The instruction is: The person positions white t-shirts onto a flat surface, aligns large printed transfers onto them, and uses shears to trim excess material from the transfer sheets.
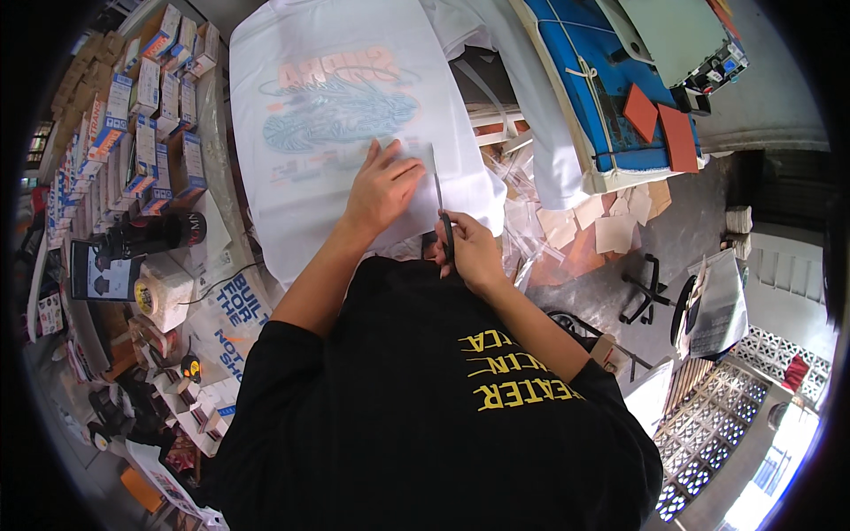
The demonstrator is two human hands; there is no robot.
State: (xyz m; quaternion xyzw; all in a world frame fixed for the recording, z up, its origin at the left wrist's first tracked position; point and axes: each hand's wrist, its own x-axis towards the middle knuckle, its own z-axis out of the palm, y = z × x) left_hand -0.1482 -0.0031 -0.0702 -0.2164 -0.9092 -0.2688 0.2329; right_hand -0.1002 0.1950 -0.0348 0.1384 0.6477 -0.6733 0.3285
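Scissors (445,221) | right grip (469,252) clamped on handles at white cloth (310,195)'s near edge | blades aim toward cloth's far end | left grip (382,190) unclamped, resting on cloth

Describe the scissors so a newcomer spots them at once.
Find the white printed cloth spread across the top centre. Near its lower edge, the right hand holds the scissors. Black-handled and slim-bladed, they stand out against the white cloth and bare fingers.
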